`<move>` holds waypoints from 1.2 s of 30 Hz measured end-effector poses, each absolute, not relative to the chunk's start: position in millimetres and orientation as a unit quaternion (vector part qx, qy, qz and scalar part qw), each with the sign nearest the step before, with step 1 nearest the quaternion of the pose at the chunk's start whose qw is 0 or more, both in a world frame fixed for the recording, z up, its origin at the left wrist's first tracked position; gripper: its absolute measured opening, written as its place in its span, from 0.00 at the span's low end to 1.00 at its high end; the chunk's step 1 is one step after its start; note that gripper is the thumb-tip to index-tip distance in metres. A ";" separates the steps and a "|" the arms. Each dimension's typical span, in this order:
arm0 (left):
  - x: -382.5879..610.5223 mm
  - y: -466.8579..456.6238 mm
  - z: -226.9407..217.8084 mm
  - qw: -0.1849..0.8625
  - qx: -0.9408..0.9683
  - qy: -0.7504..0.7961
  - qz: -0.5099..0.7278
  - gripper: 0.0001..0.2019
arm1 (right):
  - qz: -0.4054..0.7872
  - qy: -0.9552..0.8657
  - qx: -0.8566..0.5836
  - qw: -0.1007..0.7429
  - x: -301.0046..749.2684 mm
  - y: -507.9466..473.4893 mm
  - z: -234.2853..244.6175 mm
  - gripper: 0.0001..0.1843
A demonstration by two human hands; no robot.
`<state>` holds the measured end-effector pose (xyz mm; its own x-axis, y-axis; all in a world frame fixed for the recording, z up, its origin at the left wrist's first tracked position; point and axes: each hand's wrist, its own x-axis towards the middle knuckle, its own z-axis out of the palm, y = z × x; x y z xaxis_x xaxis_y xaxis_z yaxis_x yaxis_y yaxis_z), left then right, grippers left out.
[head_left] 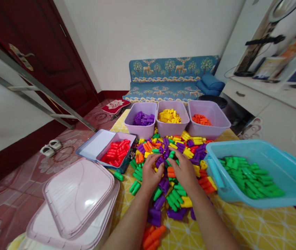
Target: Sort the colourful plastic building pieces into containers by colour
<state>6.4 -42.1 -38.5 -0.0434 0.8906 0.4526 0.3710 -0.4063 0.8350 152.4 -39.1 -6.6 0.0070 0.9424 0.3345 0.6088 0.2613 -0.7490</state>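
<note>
Multicoloured plastic toy building blocks, shaped like joined tubes, lie in a loose pile [174,194] in front of me. My left hand [151,173] reaches over the middle of the pile, thumb and fingers apart around a purple block [159,161]; no firm grip shows. Close beside it on the right, my right hand [185,172] has its thumb and fingers curled about a small green block [172,154]. An orange block [171,172] lies just below, between the two hands. The fingertips partly cover the blocks beneath them.
Lilac bins with purple [140,130], yellow [172,129] and orange blocks [210,130] stand behind the pile. A blue bin [257,201] of green blocks is right. Left are a tray of red blocks [116,152] and stacked lids [79,194]. A ladder [33,83] leans further left.
</note>
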 end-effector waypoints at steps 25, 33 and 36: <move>5.5 -42.0 -44.5 0.217 0.625 0.515 0.545 0.13 | 0.397 -0.466 -0.543 0.574 163.6 -43.4 22.0 0.12; 2.0 -42.4 -49.2 0.240 0.593 0.529 0.558 0.19 | 0.174 -0.703 -0.622 0.299 153.1 -43.6 -2.5 0.16; 2.3 -41.8 -50.2 0.253 0.576 0.533 0.567 0.22 | 0.191 -0.710 -0.611 0.293 149.7 -43.9 -5.4 0.16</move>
<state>2.3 -41.8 -50.2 -0.2093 0.8996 0.3832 0.3270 -0.3049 0.8945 149.7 -43.9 -5.4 -0.0817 0.9798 0.1824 0.7565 0.1801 -0.6287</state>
